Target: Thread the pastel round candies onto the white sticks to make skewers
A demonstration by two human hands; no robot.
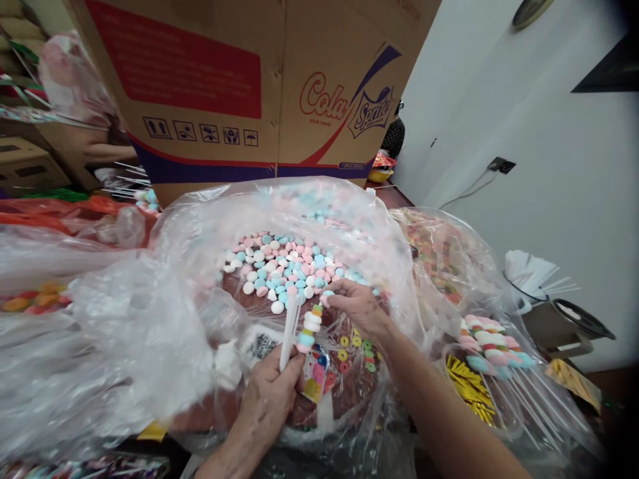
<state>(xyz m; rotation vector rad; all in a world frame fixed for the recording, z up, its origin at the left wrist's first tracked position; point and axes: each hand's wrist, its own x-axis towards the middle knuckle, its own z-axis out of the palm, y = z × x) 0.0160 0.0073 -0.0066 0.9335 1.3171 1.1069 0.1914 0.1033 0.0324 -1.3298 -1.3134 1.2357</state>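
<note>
My left hand (pixel 279 379) is closed around several white plastic sticks (pixel 290 332) and a candy skewer (pixel 310 329). Blue, white, yellow-green and pink pieces are stacked along that skewer, which tilts slightly right. Just right of its top, my right hand (pixel 357 306) pinches a small pale marshmallow (pixel 325 298) between thumb and fingertips. Beyond both hands lies a spread of pink, white and blue marshmallows (pixel 294 266) in a large clear plastic bag (pixel 200 213). Below my right hand are several green and yellow gummy rings (pixel 356 341). A colourful printed packet (pixel 315 376) sits by my left fingers.
A tall cardboard box (pixel 210 80) stands behind the bag. Finished-looking marshmallow skewers (pixel 494 342) lie right, beside gold twist ties (pixel 468 386) and a grey jug (pixel 554 326). Clear plastic (pixel 124 346) covers the left side. A person's arm (pixel 107 152) shows at far left.
</note>
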